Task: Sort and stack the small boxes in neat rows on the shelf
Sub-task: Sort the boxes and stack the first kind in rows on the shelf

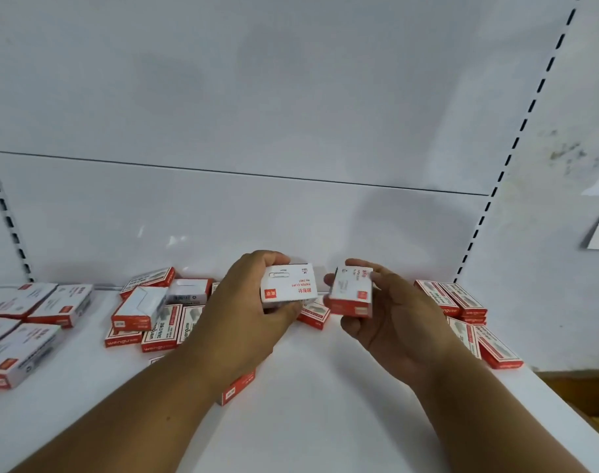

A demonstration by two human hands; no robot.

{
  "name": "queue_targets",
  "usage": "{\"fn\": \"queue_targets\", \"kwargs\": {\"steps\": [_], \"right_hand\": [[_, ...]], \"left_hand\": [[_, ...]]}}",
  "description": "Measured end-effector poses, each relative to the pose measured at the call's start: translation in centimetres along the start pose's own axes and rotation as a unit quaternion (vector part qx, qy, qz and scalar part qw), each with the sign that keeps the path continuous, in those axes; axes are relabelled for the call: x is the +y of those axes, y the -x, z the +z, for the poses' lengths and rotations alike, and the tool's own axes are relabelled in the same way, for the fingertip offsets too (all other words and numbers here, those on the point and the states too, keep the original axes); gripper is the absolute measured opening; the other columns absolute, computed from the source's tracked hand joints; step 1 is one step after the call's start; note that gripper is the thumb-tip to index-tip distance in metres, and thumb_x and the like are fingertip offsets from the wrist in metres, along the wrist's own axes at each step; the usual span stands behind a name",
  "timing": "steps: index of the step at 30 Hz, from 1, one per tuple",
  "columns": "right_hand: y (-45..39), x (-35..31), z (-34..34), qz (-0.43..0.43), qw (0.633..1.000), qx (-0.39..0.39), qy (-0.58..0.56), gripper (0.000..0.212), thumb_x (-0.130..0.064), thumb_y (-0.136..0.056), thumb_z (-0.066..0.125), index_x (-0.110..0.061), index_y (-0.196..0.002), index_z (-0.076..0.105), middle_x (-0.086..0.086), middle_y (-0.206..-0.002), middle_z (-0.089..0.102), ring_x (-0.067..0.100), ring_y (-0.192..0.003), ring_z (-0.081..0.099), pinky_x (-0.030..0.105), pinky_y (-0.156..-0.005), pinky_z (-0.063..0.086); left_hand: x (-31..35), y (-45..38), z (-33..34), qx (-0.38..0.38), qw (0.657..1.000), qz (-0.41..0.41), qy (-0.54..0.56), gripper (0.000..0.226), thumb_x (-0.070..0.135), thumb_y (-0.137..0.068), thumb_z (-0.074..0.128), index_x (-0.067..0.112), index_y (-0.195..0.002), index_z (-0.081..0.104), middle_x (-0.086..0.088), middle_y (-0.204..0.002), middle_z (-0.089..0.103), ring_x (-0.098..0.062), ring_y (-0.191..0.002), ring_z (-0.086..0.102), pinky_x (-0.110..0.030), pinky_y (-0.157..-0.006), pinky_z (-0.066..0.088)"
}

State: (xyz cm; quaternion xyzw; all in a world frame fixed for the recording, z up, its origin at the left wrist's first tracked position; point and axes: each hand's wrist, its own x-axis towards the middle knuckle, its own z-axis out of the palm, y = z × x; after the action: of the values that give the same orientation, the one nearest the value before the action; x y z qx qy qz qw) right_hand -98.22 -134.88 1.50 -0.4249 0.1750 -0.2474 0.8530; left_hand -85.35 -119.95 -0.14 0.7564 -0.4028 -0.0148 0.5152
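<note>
the left hand [253,302] grips a paper clip box [288,286] with curled fingers, and the right hand [390,322] holds a second box [351,291] between thumb and fingers; both boxes are above the white shelf [325,404], near each other but apart. loose boxes [151,315] lie in a heap at 9 o'clock from the hands, and other boxes [462,305] lie at 3 o'clock. one box [236,387] lies at 6 o'clock, partly under the left forearm.

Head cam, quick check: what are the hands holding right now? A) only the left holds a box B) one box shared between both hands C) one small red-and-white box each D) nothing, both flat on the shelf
C: the left hand grips a small red-and-white cardboard box marked PAPER CLIPS, and the right hand grips a second red-and-white box.
</note>
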Motion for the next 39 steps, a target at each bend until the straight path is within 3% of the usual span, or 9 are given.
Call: {"fn": "queue_targets", "kwargs": {"steps": [4, 7, 10, 12, 15, 20, 29, 35, 39], "right_hand": [[-0.3, 0.1, 0.3, 0.034, 0.999, 0.034, -0.003, 0.028, -0.021, -0.098, 0.044, 0.002, -0.111, 0.055, 0.029, -0.106, 0.069, 0.029, -0.066, 0.059, 0.029, -0.064, 0.041], [-0.7, 0.6, 1.0, 0.04, 0.998, 0.048, 0.017, 0.022, -0.024, -0.096, 0.057, -0.003, -0.105, 0.058, 0.024, -0.102, 0.072, 0.028, -0.066, 0.066, 0.03, -0.058, 0.053], [-0.4, 1.1, 1.9, 0.027, 0.999, 0.024, 0.038, 0.015, -0.013, -0.095, 0.055, 0.0, -0.093, 0.062, 0.022, -0.084, 0.072, 0.029, -0.067, 0.067, 0.044, -0.083, 0.051], [0.1, 1.2, 2.6, 0.022, 0.997, 0.002, 0.068, 0.017, -0.007, -0.094, 0.05, 0.001, -0.092, 0.065, 0.024, -0.083, 0.072, 0.033, -0.075, 0.066, 0.054, -0.102, 0.04], [0.3, 1.3, 4.4, 0.017, 0.992, -0.022, 0.125, 0.019, -0.007, -0.094, 0.051, -0.002, -0.098, 0.068, 0.028, -0.1, 0.07, 0.038, -0.091, 0.062, 0.062, -0.107, 0.033], [0.0, 2.8, 9.3, -0.01, 0.977, -0.013, 0.214, 0.015, -0.015, -0.098, 0.055, -0.011, -0.099, 0.069, 0.011, -0.09, 0.075, 0.026, -0.084, 0.073, 0.048, -0.088, 0.057], [-2.3, 11.4, 21.9, -0.052, 0.93, -0.074, 0.357, 0.015, -0.016, -0.089, 0.07, -0.011, -0.102, 0.066, 0.005, -0.086, 0.077, 0.022, -0.075, 0.075, 0.043, -0.076, 0.062], [-6.5, 16.1, 27.2, 0.02, 0.908, -0.027, 0.418, 0.013, -0.019, -0.09, 0.069, -0.008, -0.097, 0.068, 0.005, -0.084, 0.076, 0.019, -0.071, 0.075, 0.032, -0.067, 0.062], [-7.9, 17.8, 28.5, 0.022, 0.834, 0.026, 0.55, 0.013, -0.027, -0.09, 0.069, -0.014, -0.091, 0.066, 0.001, -0.087, 0.072, 0.015, -0.071, 0.071, 0.023, -0.059, 0.057]], "left_hand": [[-0.2, -0.4, -0.4, -0.052, 0.987, -0.097, 0.119, 0.049, 0.006, -0.087, 0.069, 0.047, -0.112, 0.057, 0.017, -0.108, 0.069, -0.008, -0.096, 0.064, -0.026, -0.075, 0.056], [0.6, -0.6, -0.4, -0.039, 0.919, -0.166, 0.355, 0.041, -0.009, -0.091, 0.05, 0.023, -0.113, 0.062, -0.012, -0.108, 0.071, -0.015, -0.072, 0.063, -0.032, -0.066, 0.052], [1.7, -0.7, -0.4, 0.007, 0.892, -0.202, 0.405, 0.025, -0.002, -0.097, 0.047, 0.013, -0.113, 0.059, -0.019, -0.099, 0.072, -0.019, -0.062, 0.064, -0.033, -0.063, 0.054], [2.0, -0.4, -0.8, 0.034, 0.895, -0.214, 0.389, 0.02, -0.001, -0.095, 0.052, 0.011, -0.109, 0.059, -0.018, -0.093, 0.074, -0.026, -0.068, 0.069, -0.041, -0.07, 0.058], [2.0, 0.4, -2.4, 0.1, 0.892, -0.233, 0.375, 0.003, 0.007, -0.09, 0.063, 0.009, -0.092, 0.063, -0.015, -0.087, 0.076, -0.028, -0.079, 0.07, -0.046, -0.079, 0.058], [0.5, 2.2, -7.1, 0.17, 0.88, -0.234, 0.376, 0.012, 0.009, -0.087, 0.068, 0.006, -0.081, 0.058, -0.012, -0.071, 0.072, -0.014, -0.047, 0.064, -0.02, -0.039, 0.045], [-6.4, 2.4, -21.3, 0.175, 0.95, -0.224, 0.127, 0.018, 0.02, -0.088, 0.072, 0.022, -0.101, 0.061, -0.001, -0.089, 0.076, -0.018, -0.077, 0.073, -0.037, -0.071, 0.058], [-11.0, 0.2, -26.7, 0.109, 0.964, -0.241, 0.015, 0.017, 0.022, -0.091, 0.069, 0.02, -0.102, 0.056, -0.001, -0.097, 0.072, -0.013, -0.072, 0.07, -0.021, -0.051, 0.048], [-14.0, -0.8, -27.0, 0.068, 0.966, -0.246, -0.03, 0.017, 0.021, -0.089, 0.07, 0.02, -0.099, 0.056, -0.004, -0.098, 0.071, -0.015, -0.079, 0.07, -0.03, -0.065, 0.057]]}}
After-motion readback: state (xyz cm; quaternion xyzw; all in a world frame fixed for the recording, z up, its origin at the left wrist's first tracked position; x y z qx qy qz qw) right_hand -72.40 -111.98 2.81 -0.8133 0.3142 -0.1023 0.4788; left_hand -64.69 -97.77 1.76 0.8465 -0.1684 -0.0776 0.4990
